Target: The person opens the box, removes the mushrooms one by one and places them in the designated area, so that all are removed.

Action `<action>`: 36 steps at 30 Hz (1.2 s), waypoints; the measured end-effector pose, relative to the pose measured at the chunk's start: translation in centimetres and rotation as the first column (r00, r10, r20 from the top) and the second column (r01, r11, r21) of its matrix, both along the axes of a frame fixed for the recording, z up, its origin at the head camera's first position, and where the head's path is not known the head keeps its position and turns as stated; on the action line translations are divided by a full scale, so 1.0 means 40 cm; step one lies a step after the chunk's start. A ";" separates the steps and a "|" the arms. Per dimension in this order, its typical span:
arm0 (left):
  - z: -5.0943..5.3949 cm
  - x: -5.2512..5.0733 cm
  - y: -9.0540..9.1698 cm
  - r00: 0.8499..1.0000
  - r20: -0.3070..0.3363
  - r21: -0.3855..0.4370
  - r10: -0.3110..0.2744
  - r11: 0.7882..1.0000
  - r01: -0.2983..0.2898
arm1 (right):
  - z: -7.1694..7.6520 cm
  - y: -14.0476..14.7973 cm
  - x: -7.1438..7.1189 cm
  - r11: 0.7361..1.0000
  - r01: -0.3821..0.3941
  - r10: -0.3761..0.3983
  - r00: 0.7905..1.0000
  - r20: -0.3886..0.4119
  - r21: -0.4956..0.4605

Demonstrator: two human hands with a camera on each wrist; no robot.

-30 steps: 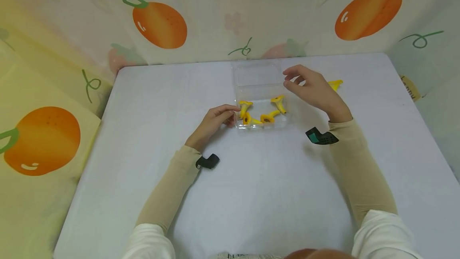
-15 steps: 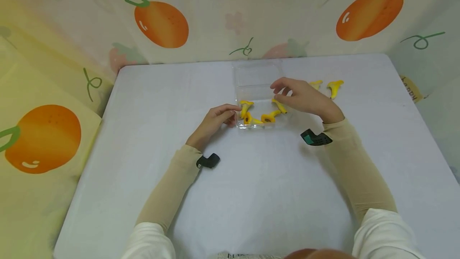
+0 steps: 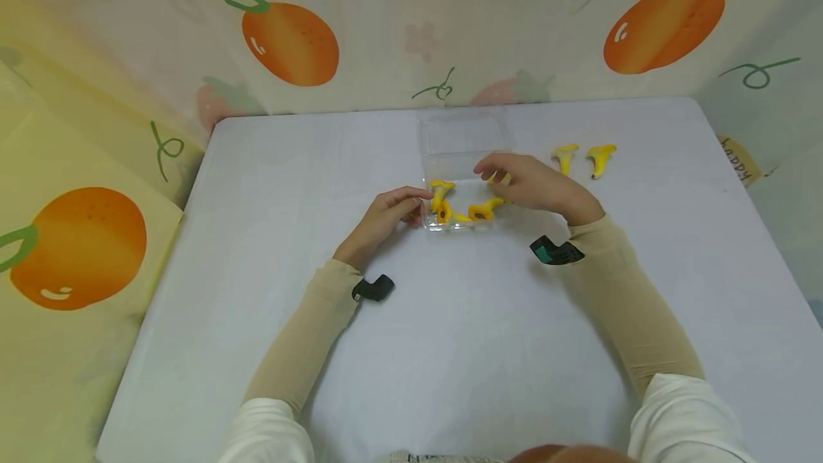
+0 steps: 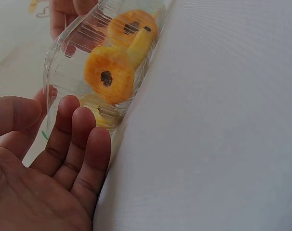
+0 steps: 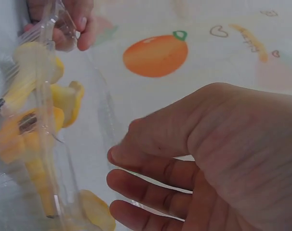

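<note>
A clear plastic clamshell box (image 3: pixel 458 163) lies on the table with its lid folded back. Several yellow, trumpet-shaped mushrooms (image 3: pixel 481 213) are inside it, some showing dark centres. At the box's left end, my left hand (image 3: pixel 389 214) rests its fingers against the wall and rim. My right hand (image 3: pixel 530 183) hovers over the right part of the box, fingers loosely bent, partly covering one mushroom (image 3: pixel 501 179). In the right wrist view nothing shows between its fingers, and a mushroom (image 5: pixel 96 211) sits just below the fingertips.
Two more yellow mushrooms, one paler (image 3: pixel 565 157) and one brighter (image 3: pixel 601 160), lie on the white table (image 3: pixel 411 349) right of the box. A fruit-printed curtain (image 3: pixel 373 34) hangs along the back and sides.
My right hand has moved left and down, from beside the lid to over the box's right side, uncovering the two mushrooms on the table. My left hand has stayed put.
</note>
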State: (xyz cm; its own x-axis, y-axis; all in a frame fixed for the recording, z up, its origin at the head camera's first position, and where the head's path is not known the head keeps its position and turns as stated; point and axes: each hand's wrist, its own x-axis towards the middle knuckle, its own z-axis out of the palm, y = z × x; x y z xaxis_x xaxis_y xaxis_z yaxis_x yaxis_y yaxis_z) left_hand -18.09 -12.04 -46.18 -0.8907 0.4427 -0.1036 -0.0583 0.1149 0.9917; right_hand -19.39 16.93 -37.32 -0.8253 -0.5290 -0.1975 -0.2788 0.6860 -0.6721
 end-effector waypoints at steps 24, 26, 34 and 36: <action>0.004 0.000 0.001 1.000 0.006 -0.014 -0.006 1.000 0.006 | -0.041 -0.029 -0.012 0.992 -0.093 0.084 0.991 0.102 0.083; 0.005 0.000 0.001 1.000 0.005 -0.010 -0.008 1.000 0.008 | -0.043 -0.031 -0.013 0.990 -0.104 0.094 0.990 0.105 0.099; 0.008 0.000 0.001 1.000 0.005 -0.008 -0.004 1.000 0.004 | -0.037 -0.043 -0.013 0.980 -0.134 0.121 0.988 0.093 0.146; 0.009 0.001 0.000 1.000 0.011 -0.007 -0.001 1.000 0.001 | -0.037 -0.045 -0.014 0.982 -0.126 0.113 0.989 0.093 0.142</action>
